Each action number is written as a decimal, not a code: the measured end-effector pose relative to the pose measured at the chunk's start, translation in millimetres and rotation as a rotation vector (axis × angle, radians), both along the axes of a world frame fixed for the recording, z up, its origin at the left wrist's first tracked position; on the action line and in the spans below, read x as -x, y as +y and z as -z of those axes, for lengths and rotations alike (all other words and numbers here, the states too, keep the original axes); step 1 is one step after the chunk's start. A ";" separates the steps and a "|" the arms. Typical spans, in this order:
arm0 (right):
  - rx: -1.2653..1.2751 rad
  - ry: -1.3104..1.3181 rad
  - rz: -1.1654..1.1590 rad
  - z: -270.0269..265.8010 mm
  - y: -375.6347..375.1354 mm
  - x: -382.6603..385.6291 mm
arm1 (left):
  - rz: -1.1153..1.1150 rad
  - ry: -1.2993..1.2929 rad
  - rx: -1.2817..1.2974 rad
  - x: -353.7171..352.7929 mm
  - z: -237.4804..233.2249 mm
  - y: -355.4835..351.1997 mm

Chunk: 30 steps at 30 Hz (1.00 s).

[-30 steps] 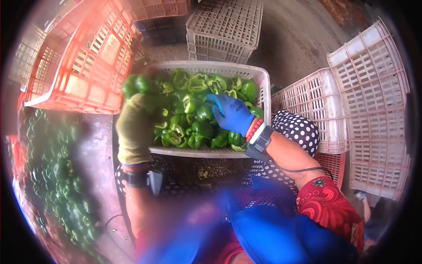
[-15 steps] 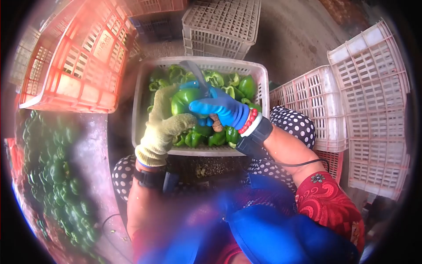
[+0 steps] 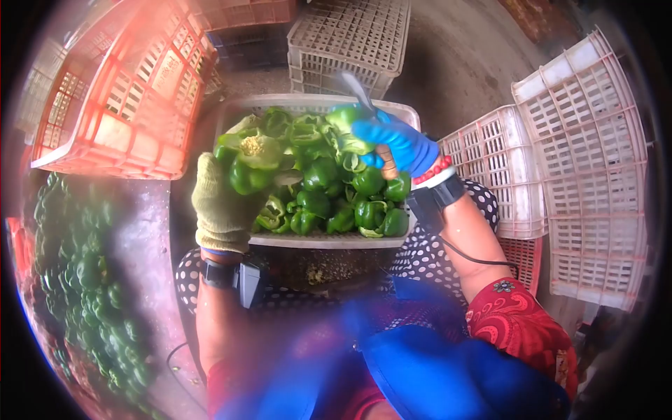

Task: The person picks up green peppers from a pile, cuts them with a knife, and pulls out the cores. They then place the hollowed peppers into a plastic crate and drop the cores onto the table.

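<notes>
My left hand (image 3: 215,206), in a pale yellow knit glove, grips a cut green bell pepper (image 3: 250,155) at the crate's left side. Its open face is up, showing a cream-coloured seed core. My right hand (image 3: 406,145), in a blue glove, is closed around a knife (image 3: 358,92); the blade points up and away, and a brown handle end shows below the fingers. Against the right fingers and thumb lies a pale green pepper piece (image 3: 350,140). Beneath both hands is a white plastic crate (image 3: 329,241) holding many green peppers, some whole, some cut open.
An orange crate (image 3: 140,140) stands at left, with a heap of green peppers (image 3: 94,280) on the floor below it. A grey-white crate (image 3: 346,42) sits upside down beyond the work crate. White crates (image 3: 588,168) are stacked at right, near my polka-dotted knee.
The hands were together around one whole-looking pepper; now they are apart. My left hand moved left with a cut-open pepper, my right hand moved right with the knife and a piece.
</notes>
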State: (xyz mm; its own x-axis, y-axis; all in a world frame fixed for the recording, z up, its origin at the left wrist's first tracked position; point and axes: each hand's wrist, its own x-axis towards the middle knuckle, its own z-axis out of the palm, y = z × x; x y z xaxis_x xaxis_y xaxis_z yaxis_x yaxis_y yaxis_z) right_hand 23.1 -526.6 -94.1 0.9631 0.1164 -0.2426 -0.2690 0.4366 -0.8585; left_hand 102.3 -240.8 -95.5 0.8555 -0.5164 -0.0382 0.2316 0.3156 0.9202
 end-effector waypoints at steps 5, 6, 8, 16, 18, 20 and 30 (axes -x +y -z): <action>0.575 0.116 0.259 24.8 20.3 1.4 | 0.052 0.372 0.450 0.5 -5.0 -15.4; 0.384 0.273 0.233 20.8 34.7 -0.2 | 0.025 0.346 0.441 3.9 -5.2 -22.2; -0.104 0.233 0.147 4.2 75.4 8.1 | -0.010 0.300 0.400 9.0 0.1 -32.7; 0.331 -0.055 0.047 8.0 55.8 -9.0 | 0.107 -0.044 -0.231 10.7 -25.3 -40.0; 0.373 -0.014 -0.017 12.8 49.8 -5.8 | 0.153 -0.188 -0.577 9.6 -26.5 -34.6; 0.386 0.004 -0.071 9.8 47.3 -0.5 | 0.176 -0.246 -0.583 8.2 -17.8 -31.7; 0.127 -0.014 -0.124 -10.7 50.0 5.9 | 0.136 -0.533 -0.721 11.5 -5.2 -27.2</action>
State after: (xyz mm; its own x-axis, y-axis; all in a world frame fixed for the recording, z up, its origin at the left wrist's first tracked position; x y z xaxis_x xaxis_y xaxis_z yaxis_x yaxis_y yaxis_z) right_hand 17.2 -476.6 -83.4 0.9467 0.2036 -0.2498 -0.3019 0.2890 -0.9085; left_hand 90.8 -268.0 -90.3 0.7859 -0.6184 -0.0081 -0.2880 -0.3776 0.8800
